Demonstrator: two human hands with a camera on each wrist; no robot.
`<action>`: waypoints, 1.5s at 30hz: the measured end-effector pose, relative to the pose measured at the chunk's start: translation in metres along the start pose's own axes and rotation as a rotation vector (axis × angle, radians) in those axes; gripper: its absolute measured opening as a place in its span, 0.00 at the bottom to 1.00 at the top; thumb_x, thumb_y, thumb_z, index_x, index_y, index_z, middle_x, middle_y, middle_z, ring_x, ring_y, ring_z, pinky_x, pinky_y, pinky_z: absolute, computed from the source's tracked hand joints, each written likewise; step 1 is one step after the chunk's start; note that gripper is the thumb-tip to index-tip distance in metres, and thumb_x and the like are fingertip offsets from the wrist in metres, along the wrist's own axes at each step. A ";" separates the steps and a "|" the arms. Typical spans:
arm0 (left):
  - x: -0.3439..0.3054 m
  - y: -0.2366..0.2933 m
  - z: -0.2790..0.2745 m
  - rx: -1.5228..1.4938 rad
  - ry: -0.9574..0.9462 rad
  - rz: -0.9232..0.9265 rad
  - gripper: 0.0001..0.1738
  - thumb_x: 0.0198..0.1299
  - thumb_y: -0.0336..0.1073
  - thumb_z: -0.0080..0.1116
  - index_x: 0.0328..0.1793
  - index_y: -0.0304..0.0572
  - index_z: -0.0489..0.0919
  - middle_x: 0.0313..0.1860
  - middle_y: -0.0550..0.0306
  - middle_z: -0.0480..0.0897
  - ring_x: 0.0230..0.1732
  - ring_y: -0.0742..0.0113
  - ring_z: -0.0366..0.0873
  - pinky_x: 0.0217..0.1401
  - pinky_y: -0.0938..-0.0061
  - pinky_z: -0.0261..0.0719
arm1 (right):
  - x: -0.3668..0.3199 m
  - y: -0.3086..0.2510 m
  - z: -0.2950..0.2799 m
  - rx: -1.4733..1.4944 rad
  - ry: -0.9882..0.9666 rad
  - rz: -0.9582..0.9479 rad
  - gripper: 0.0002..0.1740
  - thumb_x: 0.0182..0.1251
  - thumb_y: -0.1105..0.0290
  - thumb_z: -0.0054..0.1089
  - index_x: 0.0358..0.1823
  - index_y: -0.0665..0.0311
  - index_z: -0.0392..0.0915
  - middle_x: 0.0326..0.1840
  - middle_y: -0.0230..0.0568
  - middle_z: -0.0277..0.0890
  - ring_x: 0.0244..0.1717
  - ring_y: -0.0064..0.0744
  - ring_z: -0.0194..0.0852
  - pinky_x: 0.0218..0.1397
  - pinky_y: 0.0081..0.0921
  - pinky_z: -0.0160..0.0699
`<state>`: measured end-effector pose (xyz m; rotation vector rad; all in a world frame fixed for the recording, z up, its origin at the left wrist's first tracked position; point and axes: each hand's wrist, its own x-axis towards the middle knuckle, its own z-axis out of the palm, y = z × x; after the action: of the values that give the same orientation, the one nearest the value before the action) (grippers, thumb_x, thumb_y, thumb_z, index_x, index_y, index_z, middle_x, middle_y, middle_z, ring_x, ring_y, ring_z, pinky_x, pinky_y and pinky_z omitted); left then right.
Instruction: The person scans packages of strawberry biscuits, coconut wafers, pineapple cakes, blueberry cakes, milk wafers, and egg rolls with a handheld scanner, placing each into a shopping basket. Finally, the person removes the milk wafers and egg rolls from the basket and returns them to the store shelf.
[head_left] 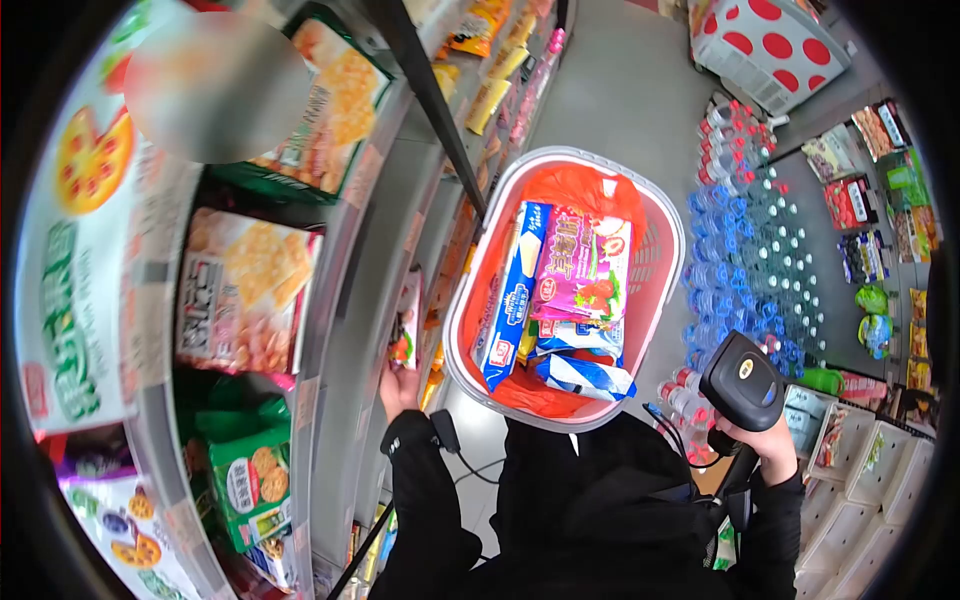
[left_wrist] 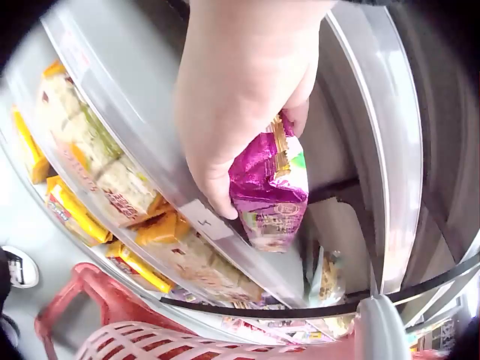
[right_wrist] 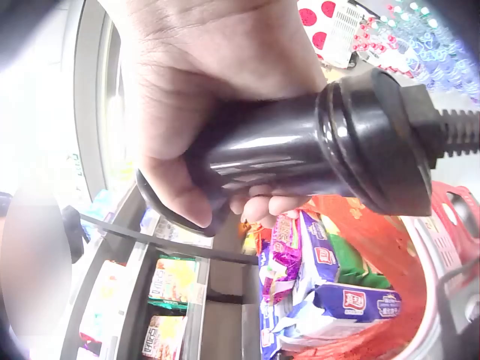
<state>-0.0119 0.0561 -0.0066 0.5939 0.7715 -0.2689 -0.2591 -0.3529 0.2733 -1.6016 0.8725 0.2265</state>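
Observation:
In the left wrist view the left hand [left_wrist: 251, 90] pinches a shiny purple snack packet [left_wrist: 271, 187] over a grey shelf, beside its price-label edge. The head view has the left hand [head_left: 402, 388] at the shelf with that packet [head_left: 407, 325] upright in it. My right hand [right_wrist: 217, 67] grips the black handle of a scanner [right_wrist: 262, 146]; its head [head_left: 745, 375] points up in the head view, above the right hand [head_left: 765, 440]. Between the hands is a pink-and-white basket [head_left: 662, 300], lined with a red bag, holding a pink packet [head_left: 585, 262] and blue-and-white packets [head_left: 515, 300].
Shelves with boxed crackers [head_left: 245, 290] and a green biscuit bag [head_left: 255, 480] line the left. Packs of bottled water [head_left: 735, 270] stand on the floor to the right, near white bins [head_left: 850, 450]. A red-dotted box [head_left: 770, 45] is at the back. A cable hangs from the scanner.

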 end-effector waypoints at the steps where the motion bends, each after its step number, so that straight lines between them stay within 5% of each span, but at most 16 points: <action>1: -0.027 0.001 0.014 0.022 0.029 0.005 0.16 0.57 0.38 0.48 0.51 0.42 0.68 0.51 0.56 0.72 0.52 0.57 0.68 0.53 0.53 0.66 | 0.000 0.001 -0.004 -0.006 -0.012 -0.025 0.36 0.32 0.75 0.69 0.50 0.66 0.65 0.45 0.35 0.70 0.46 0.24 0.67 0.51 0.23 0.63; 13: -0.206 0.029 -0.083 0.103 0.075 -0.025 0.19 0.55 0.32 0.50 0.53 0.37 0.65 0.50 0.50 0.72 0.49 0.58 0.72 0.53 0.62 0.69 | 0.014 -0.039 0.017 -0.175 -0.248 -0.341 0.36 0.32 0.74 0.67 0.51 0.68 0.64 0.45 0.37 0.70 0.46 0.25 0.66 0.51 0.25 0.64; 16: -0.252 0.023 -0.100 0.190 -0.073 -0.044 0.22 0.54 0.30 0.51 0.55 0.33 0.63 0.51 0.48 0.71 0.50 0.58 0.71 0.55 0.63 0.68 | 0.016 -0.061 0.024 -0.303 -0.622 -0.536 0.39 0.31 0.74 0.67 0.52 0.69 0.63 0.47 0.41 0.71 0.48 0.27 0.67 0.53 0.26 0.63; 25: -0.341 0.004 -0.001 0.244 -0.442 0.259 0.27 0.48 0.31 0.57 0.55 0.30 0.63 0.50 0.46 0.72 0.50 0.58 0.71 0.56 0.64 0.67 | 0.001 -0.085 0.060 -0.267 -0.940 -0.758 0.38 0.32 0.73 0.69 0.52 0.68 0.64 0.48 0.39 0.69 0.49 0.28 0.66 0.55 0.26 0.62; 33: -0.337 -0.013 0.083 0.427 -0.673 0.195 0.27 0.50 0.32 0.56 0.55 0.29 0.61 0.48 0.47 0.73 0.48 0.60 0.72 0.55 0.65 0.67 | -0.004 -0.078 0.033 -0.247 -1.023 -1.255 0.37 0.34 0.73 0.68 0.53 0.67 0.64 0.51 0.40 0.68 0.52 0.32 0.64 0.57 0.28 0.59; 35: -0.330 -0.022 0.097 0.420 -0.764 0.146 0.25 0.51 0.32 0.54 0.54 0.29 0.62 0.48 0.46 0.73 0.50 0.60 0.71 0.56 0.66 0.66 | -0.016 -0.070 0.025 -0.083 -1.012 -1.104 0.24 0.43 0.70 0.60 0.46 0.65 0.72 0.47 0.40 0.72 0.51 0.35 0.67 0.62 0.32 0.52; 37: -0.313 -0.032 0.103 0.462 -0.812 0.124 0.23 0.54 0.35 0.51 0.54 0.31 0.63 0.48 0.47 0.73 0.51 0.59 0.70 0.58 0.65 0.64 | -0.013 -0.061 0.020 -0.136 -1.015 -1.188 0.23 0.43 0.70 0.59 0.45 0.66 0.72 0.49 0.41 0.71 0.51 0.37 0.67 0.61 0.33 0.53; 39: -0.298 -0.043 0.114 0.309 -0.732 -0.085 0.24 0.56 0.41 0.48 0.55 0.33 0.64 0.49 0.48 0.73 0.51 0.58 0.70 0.58 0.64 0.64 | -0.008 -0.050 0.018 -0.141 -1.021 -1.151 0.42 0.33 0.73 0.69 0.56 0.67 0.59 0.53 0.41 0.65 0.53 0.32 0.62 0.58 0.29 0.57; 41: -0.304 -0.061 0.140 0.327 -0.786 -0.226 0.31 0.57 0.56 0.41 0.54 0.35 0.65 0.50 0.47 0.72 0.49 0.58 0.71 0.58 0.64 0.64 | -0.023 -0.052 0.011 -0.064 -1.021 -0.985 0.41 0.32 0.72 0.70 0.54 0.67 0.60 0.50 0.40 0.66 0.51 0.28 0.63 0.55 0.27 0.60; 43: -0.290 -0.081 0.150 0.427 -0.565 -0.176 0.37 0.54 0.62 0.38 0.55 0.36 0.64 0.50 0.47 0.72 0.50 0.58 0.71 0.58 0.63 0.63 | -0.038 -0.064 0.002 -0.048 -1.040 -1.028 0.40 0.33 0.71 0.70 0.53 0.67 0.61 0.47 0.40 0.68 0.47 0.26 0.64 0.52 0.25 0.63; 45: -0.281 -0.094 0.157 0.504 -0.621 -0.053 0.36 0.55 0.65 0.32 0.49 0.36 0.67 0.38 0.51 0.75 0.37 0.62 0.72 0.42 0.71 0.70 | -0.036 -0.066 -0.010 -0.045 -0.992 -0.909 0.32 0.33 0.72 0.69 0.46 0.68 0.66 0.38 0.39 0.73 0.39 0.24 0.68 0.46 0.24 0.68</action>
<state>-0.1578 -0.1081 0.2466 0.9034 0.1083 -0.6710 -0.2449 -0.3487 0.3474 -1.5034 -0.6242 0.3318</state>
